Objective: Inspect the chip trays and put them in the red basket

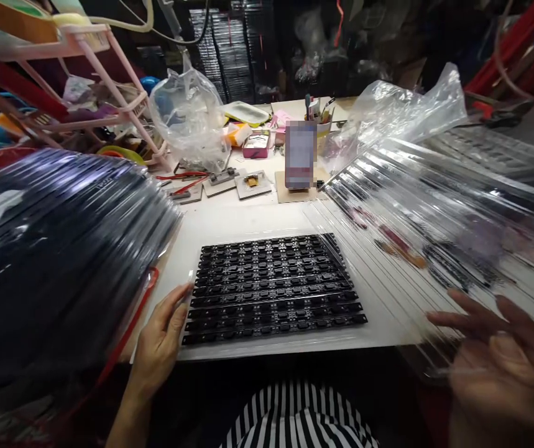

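Observation:
Rows of narrow black circuit-board strips (273, 286) lie side by side in a clear plastic tray (267, 351) on the white tabletop. My left hand (159, 339) grips this tray's left edge between thumb and fingers. At the right, my right hand (500, 348) is blurred, with its fingers spread and the thumb bent inward. Its fingertips are close to clear ribbed plastic trays (416, 205) that slant over the right of the table; whether they touch is not plain.
A tall stack of filled, plastic-covered trays (61, 249) stands on the left, with a red strap (129, 323) beside it. Behind are a phone (299, 155) on a stand, small fixtures (252, 184), plastic bags (189, 118) and a pink rack (108, 74).

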The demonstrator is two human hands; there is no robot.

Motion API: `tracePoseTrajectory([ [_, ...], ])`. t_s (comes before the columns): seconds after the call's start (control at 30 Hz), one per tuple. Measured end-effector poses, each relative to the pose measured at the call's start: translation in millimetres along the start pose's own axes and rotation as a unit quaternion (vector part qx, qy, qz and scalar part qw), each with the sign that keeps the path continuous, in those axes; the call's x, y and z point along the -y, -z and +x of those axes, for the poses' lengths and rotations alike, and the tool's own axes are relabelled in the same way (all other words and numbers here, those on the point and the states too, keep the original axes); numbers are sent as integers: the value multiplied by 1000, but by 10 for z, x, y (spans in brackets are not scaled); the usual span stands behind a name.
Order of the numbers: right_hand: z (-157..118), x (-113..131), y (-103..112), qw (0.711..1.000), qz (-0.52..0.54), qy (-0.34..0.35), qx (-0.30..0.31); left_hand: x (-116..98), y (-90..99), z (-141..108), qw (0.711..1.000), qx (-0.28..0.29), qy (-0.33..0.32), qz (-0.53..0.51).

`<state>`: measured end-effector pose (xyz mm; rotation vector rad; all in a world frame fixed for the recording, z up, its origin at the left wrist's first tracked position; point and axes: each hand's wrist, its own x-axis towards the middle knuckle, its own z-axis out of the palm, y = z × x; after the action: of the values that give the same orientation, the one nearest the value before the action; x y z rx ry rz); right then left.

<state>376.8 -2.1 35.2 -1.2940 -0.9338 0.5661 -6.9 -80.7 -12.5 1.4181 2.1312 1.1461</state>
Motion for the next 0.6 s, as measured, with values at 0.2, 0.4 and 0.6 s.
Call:
tracePoseTrajectory([
  [0.2,-1,73,-64,999,11,21,-49,-19,-10,6,1000,-7,12,-1],
  [0.4,9,13,62,998,-10,23,-63,-90,-2,33,1000,-2,30,3],
  [0.6,238,4,152,995,77,40,-45,-425,68,72,994,-105,13,0],
])
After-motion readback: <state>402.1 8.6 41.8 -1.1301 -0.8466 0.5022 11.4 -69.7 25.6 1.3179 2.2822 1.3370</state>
